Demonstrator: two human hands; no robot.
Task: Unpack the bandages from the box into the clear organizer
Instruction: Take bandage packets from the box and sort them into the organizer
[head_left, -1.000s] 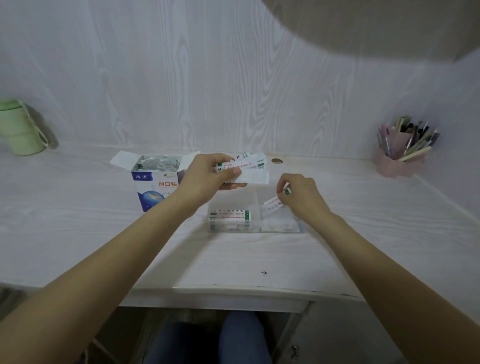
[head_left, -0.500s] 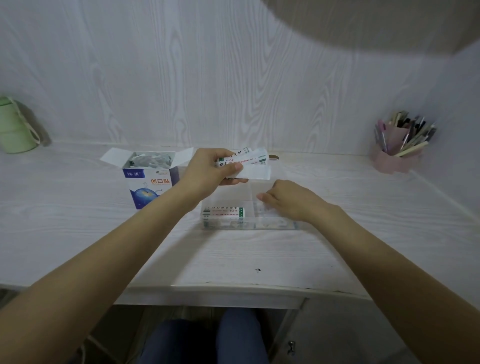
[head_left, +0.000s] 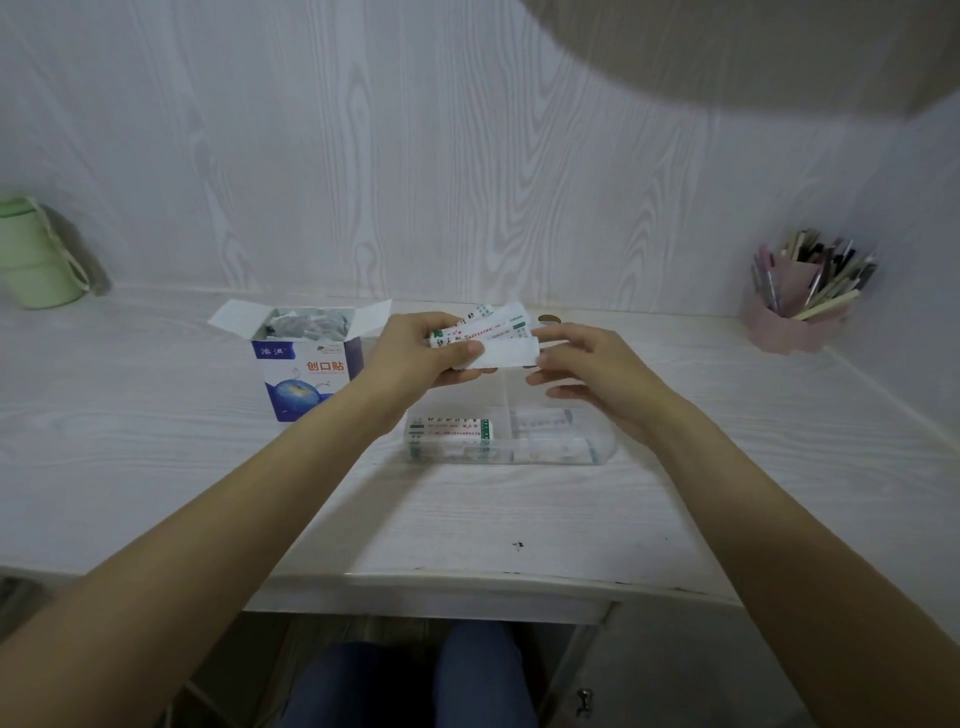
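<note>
My left hand (head_left: 415, 356) grips a small fan of white bandage strips (head_left: 493, 338) above the desk, thumb on top. My right hand (head_left: 587, 371) hovers at the right end of the strips with fingers spread and relaxed, a fingertip at the edge of the lowest strip. Below both hands lies the clear organizer (head_left: 602, 441), with bandages stacked in its left compartment (head_left: 452, 431) and more in its right one. The blue and white bandage box (head_left: 306, 364) stands open to the left, with wrapped bandages showing inside.
A green mug (head_left: 31, 254) stands at the far left against the wall. A pink holder full of pens (head_left: 795, 306) sits at the back right. The desk's front edge (head_left: 467, 582) runs above my knees.
My right hand let go of a bandage in the organizer's right compartment, then rose from it to the strips in my left hand. My left hand stayed put.
</note>
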